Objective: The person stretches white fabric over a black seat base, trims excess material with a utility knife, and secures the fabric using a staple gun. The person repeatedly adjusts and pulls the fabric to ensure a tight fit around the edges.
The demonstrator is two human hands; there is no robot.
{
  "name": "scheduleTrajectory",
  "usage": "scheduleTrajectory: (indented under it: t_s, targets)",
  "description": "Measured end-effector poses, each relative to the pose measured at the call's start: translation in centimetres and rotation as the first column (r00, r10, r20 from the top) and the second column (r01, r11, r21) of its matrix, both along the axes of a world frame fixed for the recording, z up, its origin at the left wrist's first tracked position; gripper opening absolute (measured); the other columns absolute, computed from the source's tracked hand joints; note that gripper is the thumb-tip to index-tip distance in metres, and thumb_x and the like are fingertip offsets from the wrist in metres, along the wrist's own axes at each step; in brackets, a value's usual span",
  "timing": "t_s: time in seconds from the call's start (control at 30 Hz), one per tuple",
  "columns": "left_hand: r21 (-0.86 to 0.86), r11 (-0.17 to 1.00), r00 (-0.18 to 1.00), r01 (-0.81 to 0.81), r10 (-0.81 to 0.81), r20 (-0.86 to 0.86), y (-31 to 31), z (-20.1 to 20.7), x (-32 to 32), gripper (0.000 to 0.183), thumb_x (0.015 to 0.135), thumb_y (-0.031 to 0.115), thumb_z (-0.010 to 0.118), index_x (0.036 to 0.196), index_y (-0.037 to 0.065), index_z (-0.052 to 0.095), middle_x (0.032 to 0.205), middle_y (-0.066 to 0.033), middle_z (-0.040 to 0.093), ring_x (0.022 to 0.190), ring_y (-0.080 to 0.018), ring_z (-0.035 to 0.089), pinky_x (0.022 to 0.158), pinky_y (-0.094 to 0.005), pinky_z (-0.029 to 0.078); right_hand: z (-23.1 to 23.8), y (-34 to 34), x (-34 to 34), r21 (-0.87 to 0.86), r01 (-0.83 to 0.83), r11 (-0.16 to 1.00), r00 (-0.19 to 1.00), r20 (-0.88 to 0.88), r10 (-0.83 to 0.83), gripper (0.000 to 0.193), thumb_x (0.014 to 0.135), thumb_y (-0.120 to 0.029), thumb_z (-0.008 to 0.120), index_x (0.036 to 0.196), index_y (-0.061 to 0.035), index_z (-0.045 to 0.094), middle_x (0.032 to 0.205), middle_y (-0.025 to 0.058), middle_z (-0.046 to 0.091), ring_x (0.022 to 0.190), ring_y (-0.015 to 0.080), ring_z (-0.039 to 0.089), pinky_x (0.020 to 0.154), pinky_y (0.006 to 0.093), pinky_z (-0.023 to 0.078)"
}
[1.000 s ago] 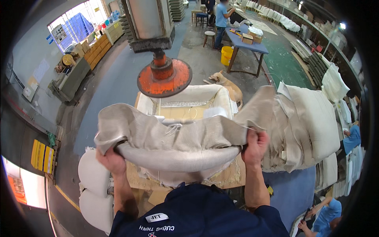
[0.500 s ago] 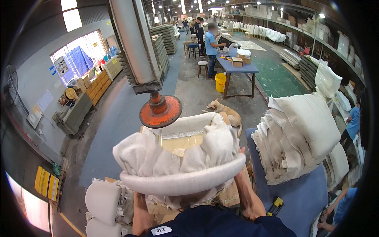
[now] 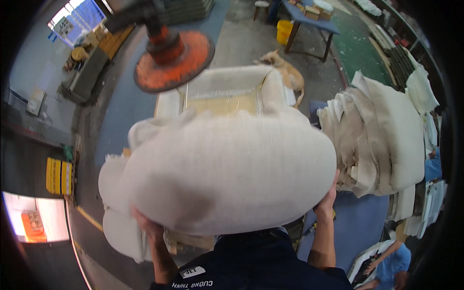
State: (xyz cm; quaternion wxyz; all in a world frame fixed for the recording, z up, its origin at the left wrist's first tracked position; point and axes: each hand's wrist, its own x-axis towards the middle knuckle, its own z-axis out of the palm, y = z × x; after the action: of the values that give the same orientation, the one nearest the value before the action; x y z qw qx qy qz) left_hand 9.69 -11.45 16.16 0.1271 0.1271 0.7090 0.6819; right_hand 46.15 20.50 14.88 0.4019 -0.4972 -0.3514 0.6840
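Observation:
A large, rounded, off-white upholstered chair back [image 3: 241,164] is held up in front of my chest, its smooth fabric face toward me. My left hand [image 3: 149,223] grips its lower left edge and my right hand [image 3: 327,199] its right edge; the fingers of both are mostly hidden behind it. Beyond it stands a white padded open frame [image 3: 222,77] with a tan bottom, its near side covered by the chair back. Above that frame's left part hangs a round orange press disc [image 3: 174,60], blurred.
Stacked off-white cushions [image 3: 401,140] stand on a blue table [image 3: 357,227] at the right. More white padded pieces [image 3: 118,227] sit at the left. A dog [image 3: 287,75] lies behind the frame, near a yellow bucket [image 3: 284,32]. A co-worker [image 3: 391,266] is at the lower right.
The chair back has tipped up and risen, showing its smooth face instead of its gathered fabric edge. Both hands moved up with it, and the view has tilted downward.

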Motion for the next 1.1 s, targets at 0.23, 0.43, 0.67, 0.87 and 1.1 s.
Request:
scheduleTrajectory:
  t_s: [0.23, 0.43, 0.67, 0.87, 1.1]
  targets:
    - [-0.206, 0.948, 0.964, 0.244, -0.214, 0.158, 10.1, -8.3, -5.4, 0.066, 0.11, 0.047, 0.032, 0.145, -0.005, 0.049, 0.144, -0.0155, 0.055, 0.135, -0.0248, 0.049, 0.117, -0.0369, 0.033, -6.8, 6.4, -4.2, 0.152, -0.385, 0.91, 0.856, 0.429, 0.29, 0.069, 0.108, -0.049, 0.041, 0.152, 0.0037, 0.04, 0.147, 0.0208, 0.054, 0.135, 0.0313, 0.051, 0.114, 0.0397, 0.038]
    - [-0.738, 0.628, 0.836, 0.247, -0.523, -0.164, 19.4, -8.8, -8.1, 0.066, 0.11, 0.043, 0.033, 0.149, -0.01, 0.043, 0.153, -0.0271, 0.045, 0.146, -0.0359, 0.039, 0.122, -0.0396, 0.027, -9.5, 3.9, -4.5, 0.229, -0.455, 0.861, 0.651, 0.745, 0.146, 0.072, 0.101, -0.035, 0.057, 0.157, 0.0025, 0.031, 0.151, 0.0321, 0.044, 0.141, 0.0458, 0.042, 0.116, 0.0467, 0.036]
    - [-0.94, 0.292, 0.382, 0.177, -0.9, -0.208, 36.7, -7.8, -2.8, 0.056, 0.109, 0.042, 0.035, 0.142, 0.002, 0.056, 0.144, -0.022, 0.057, 0.137, -0.0399, 0.05, 0.118, -0.0533, 0.03, -6.6, 2.4, -3.9, 0.003, -0.481, 0.877, 0.593, 0.737, 0.323, 0.082, 0.1, -0.049, 0.055, 0.158, 0.0011, 0.027, 0.147, 0.0335, 0.045, 0.13, 0.0486, 0.053, 0.109, 0.0536, 0.044]
    - [-0.932, -0.12, -0.249, 0.343, -0.968, 0.033, 43.7, -6.3, 13.4, 0.046, 0.109, 0.036, 0.036, 0.122, 0.008, 0.071, 0.129, -0.0184, 0.067, 0.124, -0.0348, 0.06, 0.121, -0.0585, 0.023, -6.5, 2.6, -3.7, 0.105, -0.445, 0.889, 0.666, 0.702, 0.251, 0.082, 0.1, -0.051, 0.054, 0.157, 0.0018, 0.027, 0.143, 0.0337, 0.048, 0.123, 0.0496, 0.057, 0.103, 0.0537, 0.048]
    - [-0.548, 0.483, 0.338, 0.683, -0.874, -0.349, 30.2, -0.6, 14.2, 0.04, 0.108, 0.026, 0.043, 0.127, 0.004, 0.069, 0.139, -0.0134, 0.064, 0.142, -0.0363, 0.048, 0.124, -0.0528, 0.022, -9.8, 2.3, -1.2, 0.174, -0.481, 0.859, 0.802, 0.483, 0.351, 0.075, 0.105, -0.038, 0.051, 0.159, 0.0056, 0.022, 0.158, 0.0327, 0.035, 0.147, 0.0414, 0.038, 0.122, 0.0432, 0.03]
